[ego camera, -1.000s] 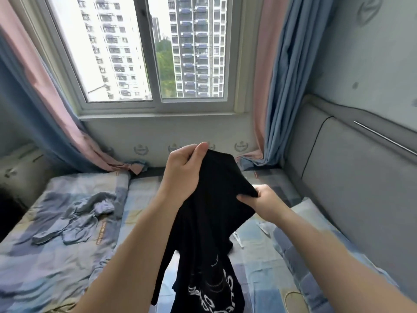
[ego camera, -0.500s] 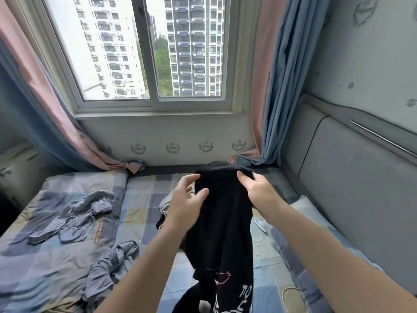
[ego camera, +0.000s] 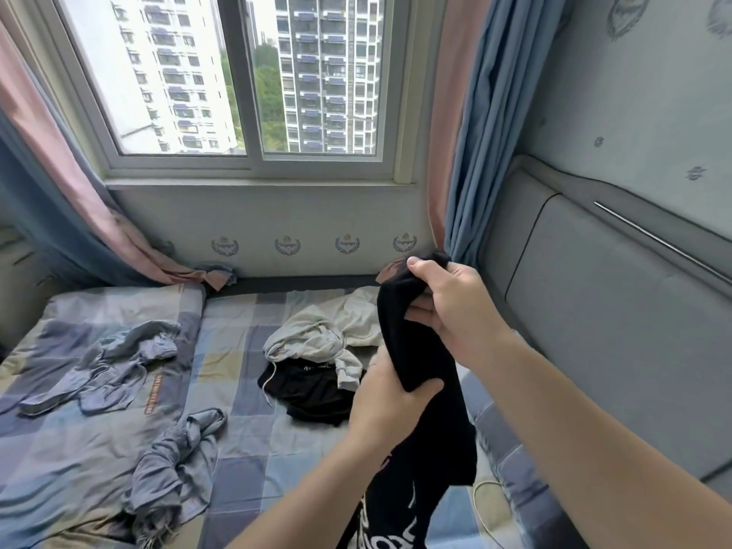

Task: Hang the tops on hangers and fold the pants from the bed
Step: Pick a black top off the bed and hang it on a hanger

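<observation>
Black top (ego camera: 429,437) hangs in the air over the right side of the bed (ego camera: 245,449), held by both hands. The right hand (ego camera: 455,307) is up high. Its fingers and thumb are curled tight round the bunched top end of the cloth. The left hand (ego camera: 390,394) is lower down and just beside it. It grips a fold of the same black top, with the thumb pressed under the fold. The rest of the top drops down between the two arms. White print shows near its bottom end, but the letters are too cut off to read.

On the bed lies a grey hoodie (ego camera: 325,338), all crumpled, near the middle. One part of it rests on a dark garment (ego camera: 313,390) that lies flat under it. Further left is a blue-grey garment (ego camera: 99,366) in a messy heap. Another blue-grey one (ego camera: 174,461) lies closer, twisted up. The bed cover has blue, grey and tan squares.

A grey headboard (ego camera: 594,311) stands along the right side. A window (ego camera: 245,73) is at the far end, with pink and blue curtains (ego camera: 471,132) on both sides. Tall buildings show outside.
</observation>
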Action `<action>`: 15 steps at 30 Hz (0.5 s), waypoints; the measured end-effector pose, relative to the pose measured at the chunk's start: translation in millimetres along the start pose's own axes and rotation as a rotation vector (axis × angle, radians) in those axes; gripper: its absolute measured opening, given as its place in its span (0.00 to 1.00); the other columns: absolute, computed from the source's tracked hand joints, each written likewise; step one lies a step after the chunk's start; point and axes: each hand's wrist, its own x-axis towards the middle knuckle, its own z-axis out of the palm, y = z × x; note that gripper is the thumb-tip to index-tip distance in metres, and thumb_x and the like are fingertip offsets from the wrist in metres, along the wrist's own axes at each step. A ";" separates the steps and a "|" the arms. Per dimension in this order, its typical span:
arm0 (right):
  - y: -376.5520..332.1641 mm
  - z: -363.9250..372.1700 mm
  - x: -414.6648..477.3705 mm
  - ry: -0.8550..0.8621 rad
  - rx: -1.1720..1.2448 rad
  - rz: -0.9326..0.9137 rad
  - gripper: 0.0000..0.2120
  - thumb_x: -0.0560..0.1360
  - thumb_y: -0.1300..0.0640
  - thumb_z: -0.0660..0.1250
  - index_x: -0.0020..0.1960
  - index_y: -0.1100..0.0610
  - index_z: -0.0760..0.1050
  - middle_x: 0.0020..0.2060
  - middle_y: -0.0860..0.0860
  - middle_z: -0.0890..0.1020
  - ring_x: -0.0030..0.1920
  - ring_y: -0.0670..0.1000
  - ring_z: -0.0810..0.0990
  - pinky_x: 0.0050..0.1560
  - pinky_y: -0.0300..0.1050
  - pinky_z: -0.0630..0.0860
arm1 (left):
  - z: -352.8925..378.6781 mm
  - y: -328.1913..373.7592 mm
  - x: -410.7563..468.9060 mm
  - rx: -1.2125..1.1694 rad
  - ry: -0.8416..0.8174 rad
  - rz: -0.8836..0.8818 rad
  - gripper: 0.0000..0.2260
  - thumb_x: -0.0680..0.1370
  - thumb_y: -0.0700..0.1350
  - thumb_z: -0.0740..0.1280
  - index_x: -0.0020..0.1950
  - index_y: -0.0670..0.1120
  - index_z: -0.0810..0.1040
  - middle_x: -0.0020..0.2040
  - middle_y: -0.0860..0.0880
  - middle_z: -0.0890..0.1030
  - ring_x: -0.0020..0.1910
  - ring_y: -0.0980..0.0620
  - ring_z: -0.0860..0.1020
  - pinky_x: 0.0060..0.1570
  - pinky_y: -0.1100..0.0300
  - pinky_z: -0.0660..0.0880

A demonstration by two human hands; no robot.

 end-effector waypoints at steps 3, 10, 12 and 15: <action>-5.1 -0.6 -0.4 0.034 0.031 -0.027 0.16 0.80 0.57 0.67 0.56 0.71 0.76 0.51 0.69 0.83 0.52 0.66 0.84 0.52 0.60 0.83 | 6.2 -13.8 1.6 0.022 0.022 -0.135 0.10 0.80 0.51 0.66 0.61 0.52 0.77 0.53 0.54 0.82 0.54 0.52 0.80 0.57 0.50 0.77; 16.3 -23.0 12.3 0.130 -0.038 0.000 0.11 0.82 0.56 0.64 0.59 0.61 0.79 0.56 0.56 0.85 0.58 0.54 0.83 0.61 0.57 0.80 | -16.1 -38.3 13.3 -0.188 0.095 -0.202 0.19 0.83 0.54 0.60 0.50 0.40 0.81 0.40 0.38 0.82 0.38 0.47 0.77 0.40 0.50 0.73; 25.3 -28.2 12.5 0.047 -0.139 0.055 0.16 0.82 0.55 0.63 0.69 0.55 0.74 0.62 0.50 0.81 0.64 0.51 0.79 0.65 0.55 0.76 | -23.0 -34.7 14.9 -0.298 0.095 -0.227 0.19 0.82 0.55 0.62 0.51 0.40 0.82 0.40 0.45 0.81 0.39 0.47 0.77 0.42 0.51 0.72; 34.3 -36.0 6.0 -0.035 -0.255 0.090 0.17 0.81 0.55 0.65 0.70 0.48 0.71 0.65 0.46 0.76 0.65 0.48 0.75 0.63 0.50 0.73 | -33.6 -26.2 17.3 -0.439 0.048 -0.300 0.13 0.83 0.52 0.62 0.48 0.51 0.86 0.46 0.51 0.87 0.46 0.50 0.85 0.49 0.54 0.81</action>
